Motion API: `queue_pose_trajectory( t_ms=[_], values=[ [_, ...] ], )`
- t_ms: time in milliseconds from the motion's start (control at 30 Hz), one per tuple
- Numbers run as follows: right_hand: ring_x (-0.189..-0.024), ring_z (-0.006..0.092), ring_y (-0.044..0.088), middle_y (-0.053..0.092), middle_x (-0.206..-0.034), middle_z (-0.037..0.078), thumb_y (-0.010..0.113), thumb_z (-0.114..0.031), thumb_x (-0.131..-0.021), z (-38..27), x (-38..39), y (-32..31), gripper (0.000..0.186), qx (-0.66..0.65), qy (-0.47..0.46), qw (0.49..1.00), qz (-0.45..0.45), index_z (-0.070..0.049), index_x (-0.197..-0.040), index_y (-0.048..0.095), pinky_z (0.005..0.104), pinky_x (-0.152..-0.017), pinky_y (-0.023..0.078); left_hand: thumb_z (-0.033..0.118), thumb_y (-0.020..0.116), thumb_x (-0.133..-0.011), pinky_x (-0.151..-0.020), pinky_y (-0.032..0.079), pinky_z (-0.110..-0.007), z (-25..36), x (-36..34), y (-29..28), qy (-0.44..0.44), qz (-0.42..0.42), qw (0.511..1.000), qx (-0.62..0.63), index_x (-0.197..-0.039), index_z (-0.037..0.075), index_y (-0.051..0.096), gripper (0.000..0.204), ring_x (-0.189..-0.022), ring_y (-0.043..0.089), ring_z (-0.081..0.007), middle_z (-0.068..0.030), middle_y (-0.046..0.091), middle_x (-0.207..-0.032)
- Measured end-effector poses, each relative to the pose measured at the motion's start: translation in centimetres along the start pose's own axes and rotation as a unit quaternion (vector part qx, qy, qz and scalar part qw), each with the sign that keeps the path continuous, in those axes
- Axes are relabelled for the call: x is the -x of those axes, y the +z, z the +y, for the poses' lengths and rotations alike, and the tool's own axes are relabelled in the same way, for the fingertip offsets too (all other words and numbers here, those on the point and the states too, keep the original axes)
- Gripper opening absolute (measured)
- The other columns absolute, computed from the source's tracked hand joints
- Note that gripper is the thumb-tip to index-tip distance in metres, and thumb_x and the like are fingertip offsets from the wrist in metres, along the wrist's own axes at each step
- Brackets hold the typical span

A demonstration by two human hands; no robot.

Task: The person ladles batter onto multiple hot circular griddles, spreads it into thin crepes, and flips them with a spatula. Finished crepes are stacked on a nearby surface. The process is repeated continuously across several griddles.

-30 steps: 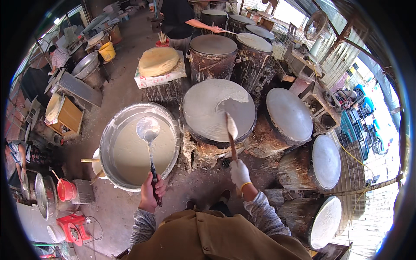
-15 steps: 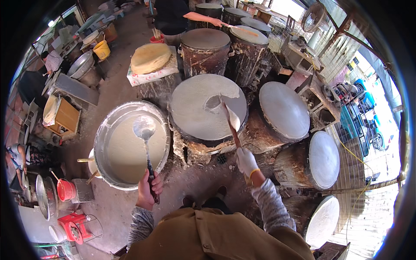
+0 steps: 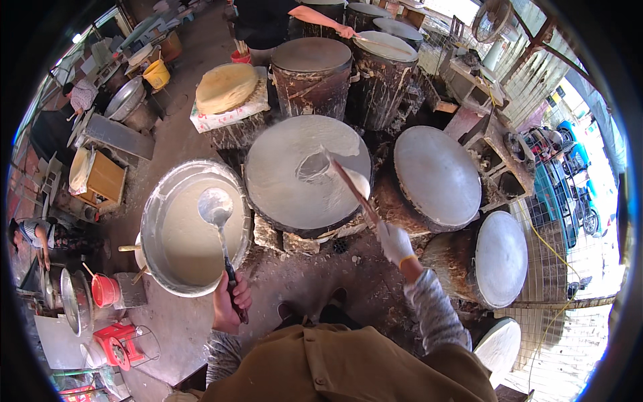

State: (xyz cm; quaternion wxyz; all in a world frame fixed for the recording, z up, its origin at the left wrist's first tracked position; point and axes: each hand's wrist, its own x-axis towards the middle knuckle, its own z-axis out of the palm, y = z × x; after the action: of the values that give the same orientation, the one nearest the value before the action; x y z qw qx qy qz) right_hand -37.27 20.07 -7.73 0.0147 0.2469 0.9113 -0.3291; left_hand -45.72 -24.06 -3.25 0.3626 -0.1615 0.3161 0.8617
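The spreader (image 3: 349, 184) has tilted further left, its tip beyond the right hand (image 3: 394, 242), whose fingers grip it; the left hand (image 3: 231, 301) clasps a ladle (image 3: 216, 206).

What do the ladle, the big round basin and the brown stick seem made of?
Ladle: probably metal, greyish with a slight sheen under a pale coating; its dark handle might be wood or plastic. Basin: likely metal, dull silver along its smeared rim. Brown stick: apparently wood, matte, judging by its colour; grain isn't distinguishable.

No writing can be read; red marks on the white sheet (image 3: 234, 118), toward eleven o'clock, are too small.
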Motion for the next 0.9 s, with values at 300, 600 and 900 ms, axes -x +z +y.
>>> queue_pose_trajectory(
  t_ms=[300, 600, 900],
  values=[
    [-0.077, 0.0345, 0.068, 0.068, -0.087, 0.023, 0.056, -0.044, -0.092, -3.0, -16.6, -3.5, 0.048, -0.008, -0.008, 0.995, 0.103, 0.001, -0.106, 0.064, 0.0420, -0.073, 0.055, 0.048, 0.047, -0.100, -0.038, 0.030, -0.023, -1.7, -1.4, 1.0, -0.004, -0.003, 1.000, 0.021, -0.094, 0.010, 0.052, 0.038, -0.044, 0.033, -0.0074, 0.0040, 0.036, -0.061],
    [-0.092, 0.0137, 0.066, 0.068, -0.121, 0.015, 0.059, -0.017, -0.094, -4.5, -5.2, 1.4, 0.040, -0.266, 0.023, 0.958, 0.104, -0.006, -0.133, 0.058, 0.0264, -0.081, 0.051, 0.049, 0.047, -0.100, -0.039, 0.029, -0.023, -0.6, 0.2, 2.2, -0.006, -0.026, 1.000, -0.013, -0.093, 0.011, 0.050, 0.039, -0.044, 0.032, -0.0072, 0.0046, 0.036, -0.062],
    [-0.087, 0.0102, 0.065, 0.072, -0.108, 0.016, 0.059, -0.016, -0.095, -5.9, -0.6, 0.5, 0.036, -0.263, 0.071, 0.953, 0.133, -0.007, -0.130, 0.061, 0.0263, -0.079, 0.051, 0.049, 0.048, -0.099, -0.040, 0.029, -0.023, -0.1, -0.1, 3.9, -0.069, -0.083, 0.993, -0.044, -0.092, 0.010, 0.049, 0.040, -0.046, 0.032, -0.0067, 0.0045, 0.035, -0.062]
  ],
)
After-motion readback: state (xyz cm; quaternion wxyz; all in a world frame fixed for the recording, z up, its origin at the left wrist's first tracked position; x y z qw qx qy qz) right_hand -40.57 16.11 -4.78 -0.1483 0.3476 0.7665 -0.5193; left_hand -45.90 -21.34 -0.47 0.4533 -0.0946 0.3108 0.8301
